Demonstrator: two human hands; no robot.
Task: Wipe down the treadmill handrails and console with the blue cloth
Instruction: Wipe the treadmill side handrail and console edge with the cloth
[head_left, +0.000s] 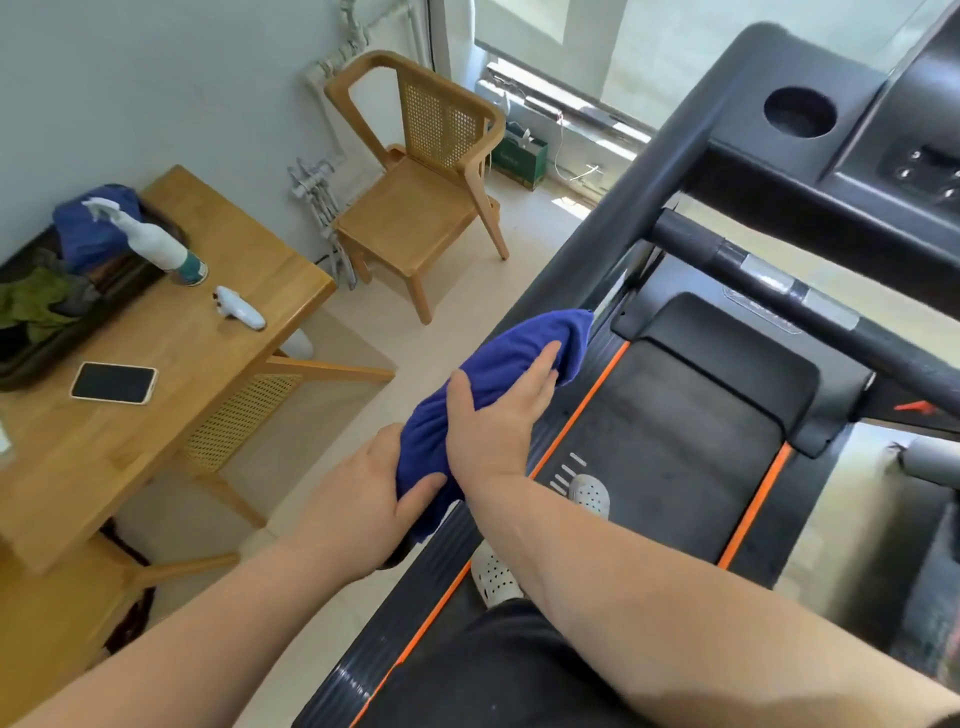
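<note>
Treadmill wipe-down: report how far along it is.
Done: nothing shows as finished; no surface looks visibly wiped. In hand: the blue cloth is draped over the left handrail; the left hand grips its lower end, and the right hand presses on top. Left: the rail's upper stretch, the crossbar and the console, none with the cloth on it.

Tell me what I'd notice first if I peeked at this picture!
The bright blue cloth in the middle grabs you first: it lies over the treadmill's black handrail, with the left hand gripping its lower end and the right hand pressing on top. Next come the orange stripes along the treadmill belt, and the wooden table at left with a phone and a white spray bottle.
</note>
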